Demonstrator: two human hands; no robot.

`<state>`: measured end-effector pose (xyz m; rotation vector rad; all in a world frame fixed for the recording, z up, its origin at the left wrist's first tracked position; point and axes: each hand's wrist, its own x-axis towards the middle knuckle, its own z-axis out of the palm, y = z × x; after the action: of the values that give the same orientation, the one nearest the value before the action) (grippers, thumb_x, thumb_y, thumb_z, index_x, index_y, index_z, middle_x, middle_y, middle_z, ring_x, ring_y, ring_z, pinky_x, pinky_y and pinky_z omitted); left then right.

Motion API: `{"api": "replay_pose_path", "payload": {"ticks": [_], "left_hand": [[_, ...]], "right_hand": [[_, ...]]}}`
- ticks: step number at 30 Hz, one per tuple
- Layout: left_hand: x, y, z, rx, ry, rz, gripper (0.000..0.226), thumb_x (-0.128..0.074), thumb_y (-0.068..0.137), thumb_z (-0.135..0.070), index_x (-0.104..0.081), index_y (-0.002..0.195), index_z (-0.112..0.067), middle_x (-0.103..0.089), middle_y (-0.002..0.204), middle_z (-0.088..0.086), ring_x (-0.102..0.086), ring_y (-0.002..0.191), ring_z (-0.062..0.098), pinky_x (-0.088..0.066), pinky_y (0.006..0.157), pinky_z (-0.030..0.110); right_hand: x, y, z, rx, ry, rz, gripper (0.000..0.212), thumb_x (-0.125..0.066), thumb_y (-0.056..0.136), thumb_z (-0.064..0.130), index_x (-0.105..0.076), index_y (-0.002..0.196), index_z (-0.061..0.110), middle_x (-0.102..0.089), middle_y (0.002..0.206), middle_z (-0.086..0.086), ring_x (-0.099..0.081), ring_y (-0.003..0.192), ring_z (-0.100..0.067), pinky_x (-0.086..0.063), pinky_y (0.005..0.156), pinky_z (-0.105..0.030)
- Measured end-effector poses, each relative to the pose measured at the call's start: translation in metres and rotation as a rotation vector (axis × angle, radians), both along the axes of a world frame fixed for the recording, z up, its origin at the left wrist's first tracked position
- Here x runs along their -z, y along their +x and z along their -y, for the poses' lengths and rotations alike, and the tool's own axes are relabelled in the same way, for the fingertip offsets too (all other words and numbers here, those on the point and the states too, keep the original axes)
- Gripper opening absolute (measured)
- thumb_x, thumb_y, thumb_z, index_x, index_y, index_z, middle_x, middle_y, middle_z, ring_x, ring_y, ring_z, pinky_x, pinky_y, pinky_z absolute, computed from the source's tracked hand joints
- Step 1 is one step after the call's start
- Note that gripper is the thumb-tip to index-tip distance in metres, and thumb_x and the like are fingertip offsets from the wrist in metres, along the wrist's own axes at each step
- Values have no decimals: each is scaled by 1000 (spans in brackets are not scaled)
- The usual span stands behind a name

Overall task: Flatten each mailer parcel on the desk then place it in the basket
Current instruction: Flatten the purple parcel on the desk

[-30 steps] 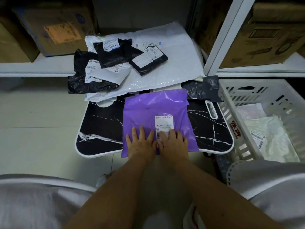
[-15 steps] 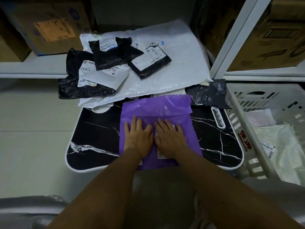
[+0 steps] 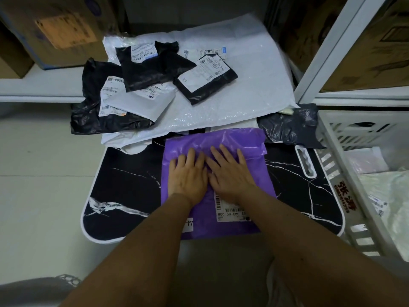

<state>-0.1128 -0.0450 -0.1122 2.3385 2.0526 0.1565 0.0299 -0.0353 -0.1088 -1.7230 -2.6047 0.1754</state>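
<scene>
Both palms lie flat side by side on the purple mailer at the near middle of the black marbled tabletop, left hand touching right hand, with black and white parcels piled along the far edge and a white basket beside the right edge.

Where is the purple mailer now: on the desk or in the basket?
On the desk: the purple mailer lies flat under both hands.
</scene>
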Motion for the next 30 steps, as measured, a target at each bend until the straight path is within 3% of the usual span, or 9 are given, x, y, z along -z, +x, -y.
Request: {"api": "replay_pose_path", "payload": {"ticks": [2,5,9,13,22,24,26,28,30], "left_hand": [[0,-4,-4,-4,-89,-37,52,-17,99,-46,-20,150,-31,-6,161,3,-6,146,28,-4,116,52],[4,-5,-8,-50,-226,-7,59,-9,96,-59,-6,151,-39,10,161,0,16,146,32,3,114,61],[2,-2,-5,-217,-270,4,67,-6,91,-68,3,150,-39,16,159,7,17,144,38,5,112,63],[0,-3,0,-307,-267,46,68,-3,92,-65,5,152,-34,14,160,10,16,146,30,2,113,62],[1,-32,21,-283,-261,43,64,-4,96,-57,8,152,-28,12,160,4,13,147,21,2,118,53],[-1,-38,25,-301,-282,36,65,-4,97,-56,9,152,-25,12,160,5,12,147,22,1,117,52],[-5,-39,29,-327,-311,14,65,-6,98,-54,7,153,-22,9,161,8,10,148,23,-1,117,53],[-11,-34,31,-355,-338,3,64,-11,99,-52,2,153,-20,3,160,12,4,148,27,-5,117,53],[-19,-25,35,-379,-338,1,60,-21,100,-46,-8,152,-19,-10,157,17,-9,146,31,-14,115,52]], "right_hand": [[3,4,-4,76,-122,-1,55,-19,97,50,-11,152,40,2,162,7,9,148,-20,7,115,-58],[5,9,-4,279,-164,-17,58,-15,96,60,-3,150,45,12,161,7,17,147,-24,11,113,-59],[7,10,0,489,-175,-3,62,-12,94,63,0,151,42,15,161,-1,18,146,-30,8,115,-58],[6,16,5,635,-158,-35,61,-11,96,59,-1,153,37,12,161,-6,16,147,-25,7,113,-62],[4,47,16,475,-146,-13,59,-8,101,50,1,154,27,12,161,-6,17,147,-19,4,119,-46],[2,53,17,465,-147,-25,58,-14,102,47,-9,154,22,4,162,-8,8,149,-21,-2,120,-43],[-2,55,22,537,-99,-81,51,-29,102,40,-30,147,16,-17,158,-13,-16,145,-27,-19,119,-44],[-12,50,28,669,-56,-127,42,-42,99,32,-41,136,12,-36,144,-13,-36,131,-28,-38,106,-41],[-23,42,36,776,-58,-117,41,-49,96,30,-41,132,12,-43,134,-13,-43,121,-28,-45,94,-39]]}}
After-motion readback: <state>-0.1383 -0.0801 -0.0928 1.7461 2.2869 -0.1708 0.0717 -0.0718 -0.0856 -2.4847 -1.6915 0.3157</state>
